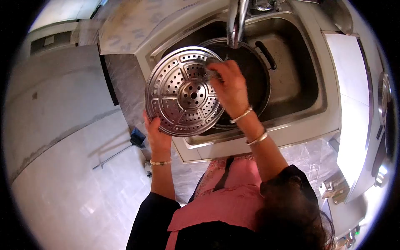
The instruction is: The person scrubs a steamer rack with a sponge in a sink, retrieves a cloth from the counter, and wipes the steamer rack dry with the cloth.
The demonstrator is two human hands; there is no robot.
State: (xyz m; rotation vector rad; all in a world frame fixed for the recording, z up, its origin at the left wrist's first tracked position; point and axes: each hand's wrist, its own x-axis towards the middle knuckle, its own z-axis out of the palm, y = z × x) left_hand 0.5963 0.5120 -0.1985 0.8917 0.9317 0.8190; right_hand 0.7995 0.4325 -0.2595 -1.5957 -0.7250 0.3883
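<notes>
Perforated steamer plate [186, 90] in left fingers [155, 123], beneath right fingers [222, 68].

A round steamer plate [183, 93] of shiny metal is held with its face up toward the camera, above the left part of the sink [327, 109] and reaching past its edge. Small holes pierce it in groups, parted by raised ribs that run out from a central disc, which has larger holes of its own. The left hand [158, 132] grips its lower-left rim. A greyish scrubber [211, 71], blurred, sits in the right hand's [229, 85] fingers at the plate's upper-right part.
</notes>
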